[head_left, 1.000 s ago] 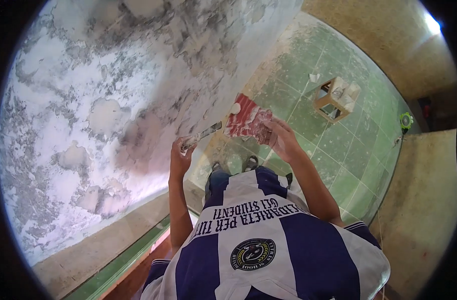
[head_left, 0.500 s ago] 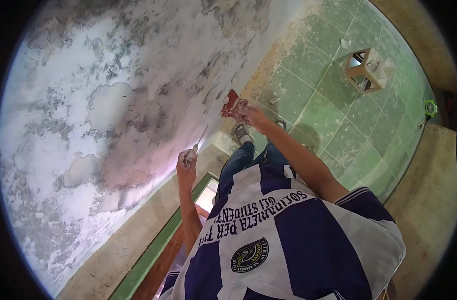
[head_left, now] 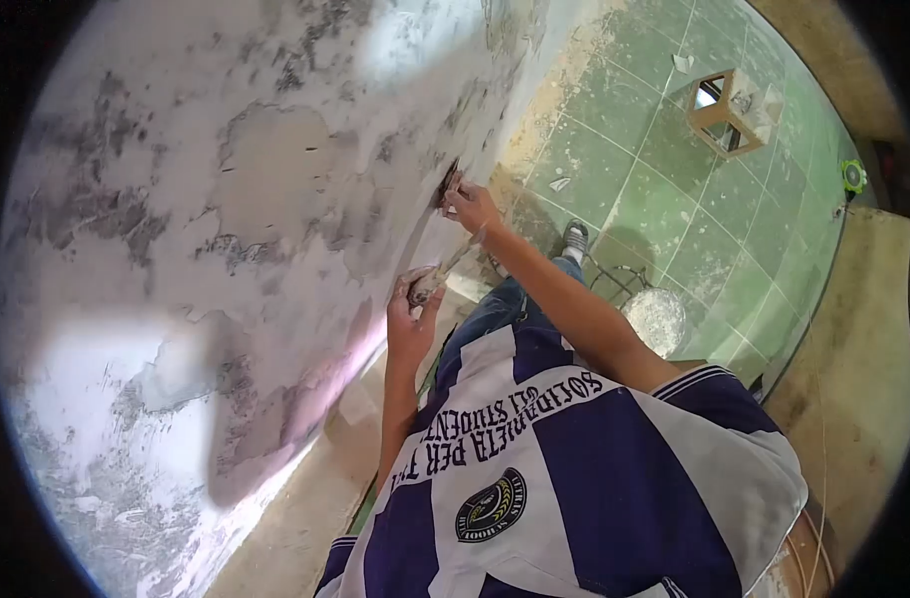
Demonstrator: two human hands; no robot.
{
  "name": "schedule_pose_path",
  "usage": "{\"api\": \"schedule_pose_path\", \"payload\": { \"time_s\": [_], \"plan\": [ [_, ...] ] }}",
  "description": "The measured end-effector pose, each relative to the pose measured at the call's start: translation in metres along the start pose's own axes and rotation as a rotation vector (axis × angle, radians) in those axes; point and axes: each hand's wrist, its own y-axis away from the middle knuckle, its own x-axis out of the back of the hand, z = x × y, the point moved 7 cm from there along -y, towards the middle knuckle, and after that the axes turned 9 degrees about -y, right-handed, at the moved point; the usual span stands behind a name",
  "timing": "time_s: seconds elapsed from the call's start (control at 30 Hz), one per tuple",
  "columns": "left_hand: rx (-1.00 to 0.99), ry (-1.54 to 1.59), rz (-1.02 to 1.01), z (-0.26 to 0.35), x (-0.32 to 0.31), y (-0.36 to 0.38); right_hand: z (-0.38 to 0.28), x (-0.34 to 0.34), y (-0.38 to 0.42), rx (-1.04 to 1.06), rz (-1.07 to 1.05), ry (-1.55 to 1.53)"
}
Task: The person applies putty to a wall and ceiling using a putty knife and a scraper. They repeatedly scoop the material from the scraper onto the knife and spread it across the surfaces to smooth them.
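My left hand (head_left: 409, 324) is closed round the pale, plaster-smeared handle of a putty knife (head_left: 430, 286), whose thin blade points up and right, toward my right forearm. Farther up, my right hand (head_left: 473, 207) pinches a dark scraper (head_left: 445, 185), seen nearly edge-on and close against the wall; whether its whole edge touches cannot be made out. The wall (head_left: 365, 130) is whitish, with grey stains and smoother beige patches.
Green floor tiles (head_left: 624, 125) carry white splatter. On them stand an open-sided box frame (head_left: 726, 138) and a round, white-spotted object (head_left: 656, 321) beside thin dark legs. One shoe (head_left: 575, 239) shows below my right forearm. A bright green round item (head_left: 853, 176) is at the far right.
My right hand has moved left to the wall, and its reddish scraper has turned edge-on. My left hand has moved up and right. The round white-spotted object has come into view.
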Motion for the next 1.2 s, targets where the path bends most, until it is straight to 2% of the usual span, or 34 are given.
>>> {"api": "schedule_pose_path", "payload": {
  "time_s": [0.13, 0.17, 0.2, 0.4, 0.53, 0.63, 0.7, 0.73, 0.8, 0.83, 0.97, 1.07, 1.13, 1.17, 1.2],
  "plan": [
    [-0.07, -0.001, 0.005, 0.004, 0.001, -0.007, 0.005, -0.007, -0.009, 0.058, -0.012, 0.033],
    [-0.074, 0.006, 0.0, 0.004, 0.003, -0.009, 0.006, -0.007, -0.008, 0.096, -0.023, 0.151],
    [-0.077, 0.031, -0.023, 0.009, 0.002, -0.011, 0.0, -0.007, -0.003, 0.133, -0.035, 0.275],
    [-0.138, 0.056, -0.113, 0.034, -0.002, -0.03, -0.054, -0.013, 0.061, 0.212, -0.131, 0.34],
    [-0.137, 0.09, -0.162, 0.045, -0.003, -0.033, -0.074, 0.012, 0.078, 0.305, 0.02, 0.447],
    [-0.163, 0.058, -0.204, 0.044, -0.004, -0.035, -0.054, 0.027, 0.047, 0.127, 0.073, 0.311],
    [-0.172, 0.047, -0.202, 0.043, -0.006, -0.034, -0.008, 0.032, 0.004, 0.108, 0.059, 0.291],
    [-0.184, 0.043, -0.192, 0.043, -0.006, -0.034, 0.002, 0.03, -0.009, 0.105, 0.063, 0.282],
    [-0.186, 0.027, -0.192, 0.041, -0.007, -0.032, 0.005, 0.011, -0.022, 0.261, 0.017, 0.415],
    [-0.193, 0.022, -0.185, 0.042, -0.006, -0.033, -0.004, 0.002, -0.015, 0.286, 0.075, 0.455],
    [-0.176, 0.024, -0.2, 0.042, -0.007, -0.032, -0.036, -0.019, 0.027, 0.335, 0.051, 0.496],
    [-0.192, 0.054, -0.2, 0.038, -0.01, -0.033, -0.039, -0.018, 0.062, 0.236, -0.002, 0.545],
    [-0.216, 0.024, -0.195, 0.036, -0.011, -0.036, -0.07, -0.025, 0.098, 0.395, -0.161, 0.467],
    [-0.22, 0.026, -0.198, 0.036, -0.01, -0.037, -0.067, -0.015, 0.1, 0.399, -0.156, 0.468],
    [-0.204, 0.042, -0.207, 0.037, -0.01, -0.036, -0.049, 0.0, 0.098, 0.244, -0.176, 0.317]
  ]
}}
